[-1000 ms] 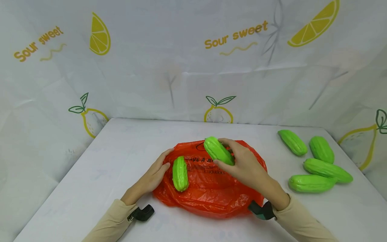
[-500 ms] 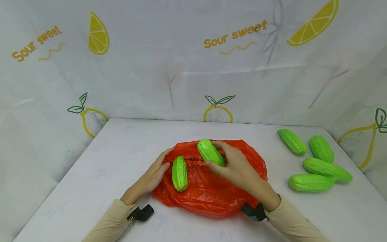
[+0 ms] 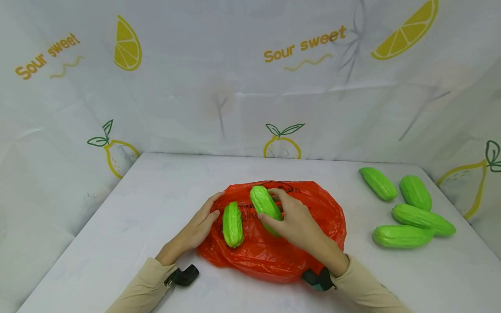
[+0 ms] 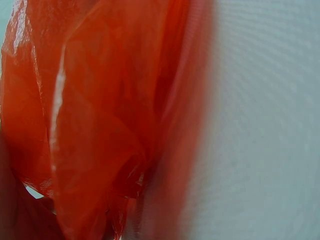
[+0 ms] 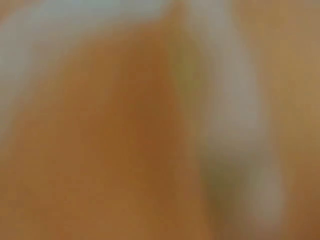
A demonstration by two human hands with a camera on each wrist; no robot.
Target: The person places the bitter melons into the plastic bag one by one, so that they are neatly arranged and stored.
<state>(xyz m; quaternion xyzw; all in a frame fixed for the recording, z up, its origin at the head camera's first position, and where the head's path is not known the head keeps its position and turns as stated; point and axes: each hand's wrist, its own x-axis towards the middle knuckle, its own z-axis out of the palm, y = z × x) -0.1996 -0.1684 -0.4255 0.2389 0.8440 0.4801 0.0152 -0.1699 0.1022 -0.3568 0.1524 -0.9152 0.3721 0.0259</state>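
Observation:
A red plastic bag (image 3: 258, 261) with black print lies spread on the table. My left hand (image 3: 197, 224) holds its left edge, thumb over the red plastic. On the bag, beside that thumb, lies a bright green ridged gourd (image 3: 233, 225). My right hand (image 3: 299, 224) grips a second green ridged gourd (image 3: 261, 200) between thumb and fingers, close over the middle of the bag, tilted with its far end to the left. In the left wrist view the bag's folds (image 4: 100, 115) fill the left part. The right wrist view is too blurred to make out the gourd.
Several more green gourds (image 3: 415, 193) lie on the right side of the white table (image 3: 129, 243). Behind the table hangs a white cloth (image 3: 188, 87) printed with lemons. Each wrist wears a black camera mount (image 3: 185, 275).
My right hand has carried its gourd left and slightly nearer, towards the gourd lying on the bag. The left hand and the gourds on the right have stayed in place.

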